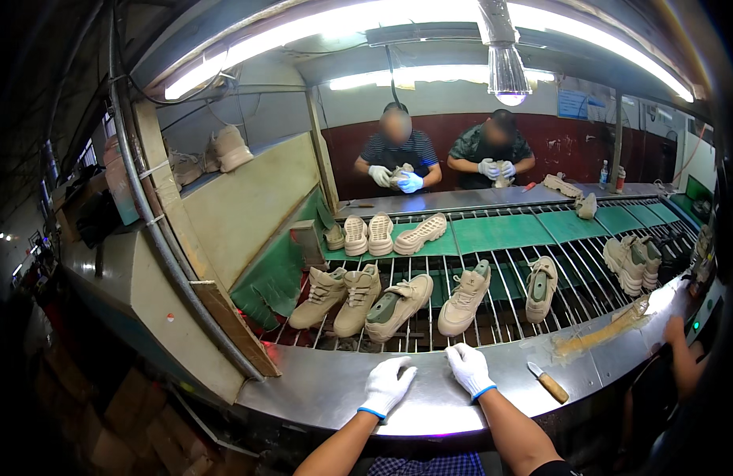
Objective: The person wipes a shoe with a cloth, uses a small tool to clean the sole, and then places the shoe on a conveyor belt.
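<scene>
My left hand [388, 385], in a white knitted glove with a blue cuff, rests on the metal ledge [319, 379] with nothing in it. My right hand [468, 368], gloved alike, lies at the ledge's far side by the rods, loosely bent and holding nothing visible. Just beyond it on the rods is a beige sneaker [465, 300]. Left of that, a beige shoe with a green inside [400, 308] stands beside two laced beige sneakers [358, 298] [319, 297]. To the right of my right hand lies a short knife with a wooden handle [550, 384].
Across the rod conveyor [505, 297], two people with gloved hands [398, 179] [497, 170] handle shoes. Soles-up shoes [420, 235] lie on a green strip [501, 232]. More shoes [632, 262] stand at right, near another person's arm [684, 357]. A post [148, 198] rises at left.
</scene>
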`<state>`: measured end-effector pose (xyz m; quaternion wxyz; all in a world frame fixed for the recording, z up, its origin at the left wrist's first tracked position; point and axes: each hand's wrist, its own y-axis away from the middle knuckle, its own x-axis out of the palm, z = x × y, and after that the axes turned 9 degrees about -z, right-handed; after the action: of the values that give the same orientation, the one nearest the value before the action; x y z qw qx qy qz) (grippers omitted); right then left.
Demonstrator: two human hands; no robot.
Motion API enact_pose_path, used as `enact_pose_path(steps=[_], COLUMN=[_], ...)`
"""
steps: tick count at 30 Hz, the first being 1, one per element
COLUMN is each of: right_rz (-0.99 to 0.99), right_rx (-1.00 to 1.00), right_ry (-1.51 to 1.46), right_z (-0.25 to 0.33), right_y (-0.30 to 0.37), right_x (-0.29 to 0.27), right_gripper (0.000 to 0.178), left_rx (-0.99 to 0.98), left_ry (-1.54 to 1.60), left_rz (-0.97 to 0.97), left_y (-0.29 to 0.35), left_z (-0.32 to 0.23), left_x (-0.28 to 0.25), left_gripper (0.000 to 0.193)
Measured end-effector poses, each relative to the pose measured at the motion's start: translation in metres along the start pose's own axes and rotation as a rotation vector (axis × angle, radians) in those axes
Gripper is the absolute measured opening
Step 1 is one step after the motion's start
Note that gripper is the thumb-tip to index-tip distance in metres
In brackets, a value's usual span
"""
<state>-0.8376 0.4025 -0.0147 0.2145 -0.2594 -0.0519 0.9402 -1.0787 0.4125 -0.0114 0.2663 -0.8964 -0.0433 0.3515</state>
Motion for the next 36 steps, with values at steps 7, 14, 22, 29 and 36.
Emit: enact_pose_path(steps=[7, 14, 22, 29, 36], right_rz=[-0.007, -0.005, -0.004, -0.011, 0.06], right_rx=[-0.007, -0.016, -0.017, -0.146, -0.072], right_ry=[0.015, 0.014, 0.051, 0.14, 0.094], right_z=[-0.003, 0.001, 0.012, 0.026, 0.033], right_y=[-0.001, -0.001, 0.003, 0.005, 0.003], right_x=[0.004, 0.008, 0.004, 0.008, 0.004], right_gripper=[0.038, 0.038, 0.04, 0.041, 0.043], left_rx=[0.007, 0.009, 0.014, -0.011, 0.021], left_ry=[0.01, 0.015, 0.031, 0.042, 0.036], left_rz=[-0.001, -0.008, -0.011, -0.037, -0.045], left_y=[-0.001, 0.0, -0.003, -0.007, -0.007], left_z=[0.002, 0.007, 0.003, 0.004, 0.013], left_x=[-0.001, -0.003, -0.007, -0.017, -0.011], left_gripper=[0.035, 0.035, 0.035, 0.031, 0.028])
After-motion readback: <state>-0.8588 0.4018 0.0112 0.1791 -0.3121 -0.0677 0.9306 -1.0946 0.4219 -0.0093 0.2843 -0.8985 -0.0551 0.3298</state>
